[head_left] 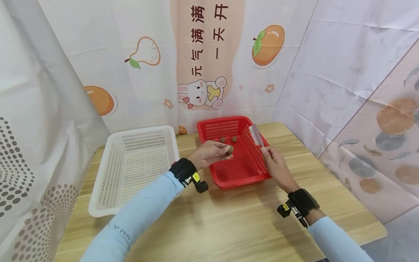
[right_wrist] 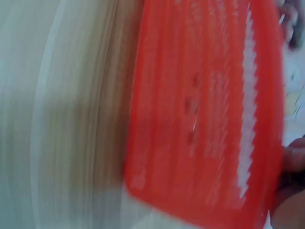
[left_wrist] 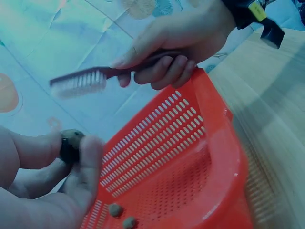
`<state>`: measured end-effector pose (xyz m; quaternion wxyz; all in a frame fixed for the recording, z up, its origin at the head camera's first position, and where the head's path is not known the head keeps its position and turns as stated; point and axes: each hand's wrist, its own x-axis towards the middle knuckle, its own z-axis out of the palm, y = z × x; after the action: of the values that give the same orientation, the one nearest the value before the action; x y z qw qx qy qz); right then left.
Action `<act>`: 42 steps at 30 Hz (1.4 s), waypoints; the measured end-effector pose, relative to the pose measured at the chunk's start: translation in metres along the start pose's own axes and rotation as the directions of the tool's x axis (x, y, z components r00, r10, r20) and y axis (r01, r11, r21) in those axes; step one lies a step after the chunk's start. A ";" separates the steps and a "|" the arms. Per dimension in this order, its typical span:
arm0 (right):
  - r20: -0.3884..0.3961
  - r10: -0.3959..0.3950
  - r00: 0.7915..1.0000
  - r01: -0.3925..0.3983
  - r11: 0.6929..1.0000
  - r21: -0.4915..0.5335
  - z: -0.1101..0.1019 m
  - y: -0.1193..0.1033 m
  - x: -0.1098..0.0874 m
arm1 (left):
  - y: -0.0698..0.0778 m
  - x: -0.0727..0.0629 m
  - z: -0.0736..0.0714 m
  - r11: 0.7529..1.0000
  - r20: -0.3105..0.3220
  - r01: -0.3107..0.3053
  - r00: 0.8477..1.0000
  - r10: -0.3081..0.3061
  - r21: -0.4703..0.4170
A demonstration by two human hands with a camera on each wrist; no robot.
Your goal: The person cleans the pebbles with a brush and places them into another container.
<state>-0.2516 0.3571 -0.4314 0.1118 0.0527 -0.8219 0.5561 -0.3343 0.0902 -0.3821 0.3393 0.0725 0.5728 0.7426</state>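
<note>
My left hand (head_left: 214, 152) pinches a small round brown lump (left_wrist: 71, 143) between thumb and fingers, above the red basket (head_left: 222, 185). Its kind is not clear; the lump looks dark on one side in the left wrist view. Around the handle of a brush (left_wrist: 83, 82) with white bristles curl the fingers of my right hand (head_left: 275, 163), near the basket's right rim. The bristles face left in the head view, apart from the lump. Two similar brown lumps (head_left: 234, 139) lie on the basket floor toward the back. The right wrist view is blurred.
A white plastic basket (head_left: 109, 171) stands on the left of the wooden table (head_left: 209, 233). Printed curtains (head_left: 147, 91) hang behind and along both sides. The table's right edge runs past my right forearm.
</note>
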 end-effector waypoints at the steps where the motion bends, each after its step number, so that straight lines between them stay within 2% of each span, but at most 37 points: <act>1: 0.023 0.005 1.000 -0.005 1.000 0.005 0.004 -0.005 -0.003 | -0.001 -0.001 -0.001 1.000 -0.007 0.001 1.000 -0.001 -0.014; 6: 0.086 0.024 0.996 -0.018 0.998 -0.068 0.027 -0.027 -0.014 | -0.005 -0.002 -0.002 0.997 -0.021 -0.027 0.999 0.026 -0.078; 12: 0.053 0.041 0.998 -0.032 0.987 -0.155 0.045 -0.040 -0.024 | -0.009 -0.001 -0.001 0.991 -0.059 -0.078 0.996 0.072 -0.110; 16: 0.039 0.053 0.998 -0.045 0.981 -0.187 0.050 -0.044 -0.028 | -0.011 0.001 0.001 0.989 -0.079 -0.107 0.992 0.100 -0.100; 19: 0.044 0.048 0.998 -0.037 0.977 -0.211 0.053 -0.045 -0.028 | -0.013 0.002 0.002 0.993 -0.084 -0.104 0.992 0.099 -0.060; 23: 0.047 0.044 0.998 -0.032 0.973 -0.230 0.056 -0.047 -0.029 | -0.015 0.000 0.001 0.995 -0.070 -0.098 0.993 0.096 -0.017; 31: 0.024 0.034 0.999 -0.027 0.969 -0.245 0.058 -0.052 -0.025 | -0.014 0.000 0.004 0.989 -0.001 -0.143 0.990 0.143 0.023; 33: 0.018 0.042 0.999 -0.036 0.969 -0.243 0.060 -0.053 -0.025 | -0.013 0.001 0.005 0.988 -0.023 -0.151 0.988 0.151 0.005; 39: 0.041 0.088 0.995 -0.074 0.963 -0.260 0.066 -0.054 -0.030 | -0.013 0.006 0.007 0.980 -0.165 -0.170 0.974 0.153 -0.098; 42: 0.030 0.093 0.995 -0.082 0.960 -0.268 0.066 -0.055 -0.035 | -0.014 0.008 0.011 0.978 -0.192 -0.161 0.972 0.134 -0.129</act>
<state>-0.2139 0.2740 -0.4136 0.0757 0.0126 -0.8928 0.4439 -0.3287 0.1052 -0.3933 0.2333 0.0220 0.5395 0.8087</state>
